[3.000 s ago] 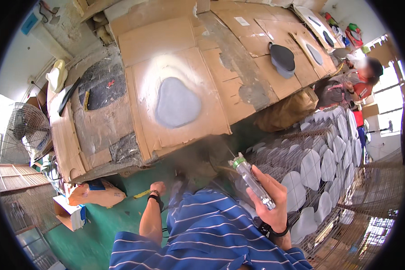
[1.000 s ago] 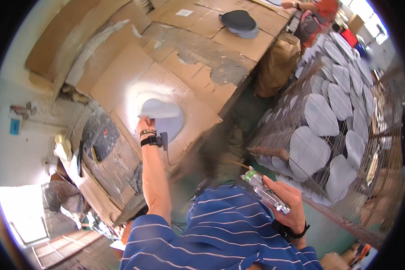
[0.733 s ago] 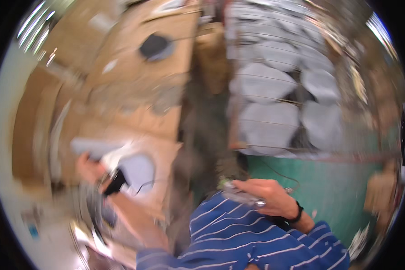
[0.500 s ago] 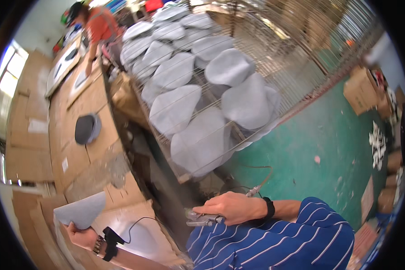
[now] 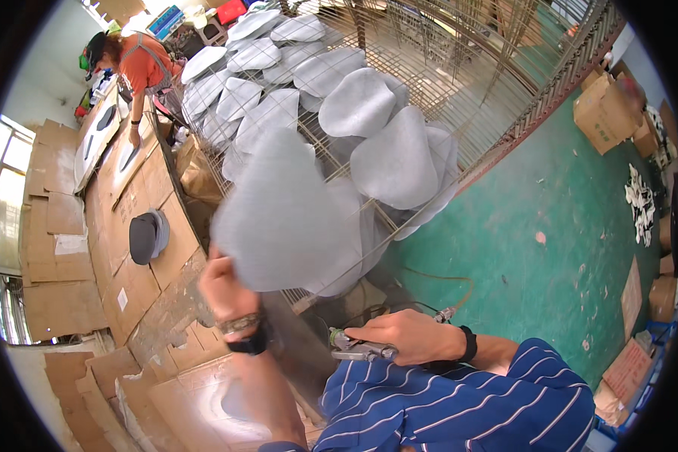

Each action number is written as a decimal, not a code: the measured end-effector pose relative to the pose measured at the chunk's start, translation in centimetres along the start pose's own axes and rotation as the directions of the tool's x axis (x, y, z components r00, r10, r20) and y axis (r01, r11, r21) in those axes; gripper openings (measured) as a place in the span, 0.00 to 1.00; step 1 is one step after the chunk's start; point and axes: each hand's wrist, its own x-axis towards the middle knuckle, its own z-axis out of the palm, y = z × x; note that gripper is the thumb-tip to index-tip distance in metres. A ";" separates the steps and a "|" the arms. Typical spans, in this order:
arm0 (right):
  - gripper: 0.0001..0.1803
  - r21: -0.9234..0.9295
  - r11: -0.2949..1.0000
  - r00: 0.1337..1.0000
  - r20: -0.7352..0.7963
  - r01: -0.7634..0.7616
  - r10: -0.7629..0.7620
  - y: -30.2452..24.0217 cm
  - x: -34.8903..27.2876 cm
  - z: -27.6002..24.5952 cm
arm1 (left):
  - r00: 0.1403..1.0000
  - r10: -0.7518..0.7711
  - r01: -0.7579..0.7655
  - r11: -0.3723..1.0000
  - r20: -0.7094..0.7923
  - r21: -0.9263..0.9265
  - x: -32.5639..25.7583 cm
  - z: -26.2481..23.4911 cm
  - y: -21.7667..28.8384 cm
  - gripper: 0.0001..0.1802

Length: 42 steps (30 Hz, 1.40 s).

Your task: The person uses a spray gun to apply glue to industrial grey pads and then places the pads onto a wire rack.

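My left hand [image 5: 230, 290] pinches the lower left edge of a grey rounded sheet [image 5: 279, 218], slightly blurred by motion. The sheet hangs over the near end of a wire rack [image 5: 471, 162] and overlaps similar grey pieces [image 5: 395, 162] laid out there. Close to my body, my right hand [image 5: 414, 337] is wrapped round a metal spray gun [image 5: 360, 349]. A hose runs from the gun's fitting, beyond my wrist. Below my left forearm lies a whitish, dusted cardboard work spot [image 5: 207, 403] with a grey oval patch.
On the cardboard-covered table [image 5: 169, 290] at left sits a stack of dark grey pieces [image 5: 149, 237]. A co-worker in orange [image 5: 139, 68] leans over the table's far end. Cardboard boxes [image 5: 606, 113] stand on the green floor [image 5: 505, 264] at right; a pale hose crosses the floor.
My left hand has lifted the grey sheet from the table's near left and carried it right and forward over the rack. The spray gun stays in my right hand, nearly in place.
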 end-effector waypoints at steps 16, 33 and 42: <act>0.43 0.135 0.960 0.882 0.382 0.244 -0.277 -8.2 7.6 1.8 | 0.702 0.101 0.118 0.960 -0.705 0.255 -19.6 -25.6 -14.7 0.18; 0.41 0.026 0.885 0.651 0.668 0.464 -0.361 -14.9 14.1 10.2 | 0.047 -0.253 0.630 0.758 -0.966 -0.168 -50.6 -32.8 -56.7 0.10; 0.26 -0.001 0.903 0.787 0.491 0.429 -0.373 -17.1 13.7 12.5 | 0.010 -0.361 -0.308 0.886 -0.933 -0.346 -44.9 -36.2 -49.8 0.11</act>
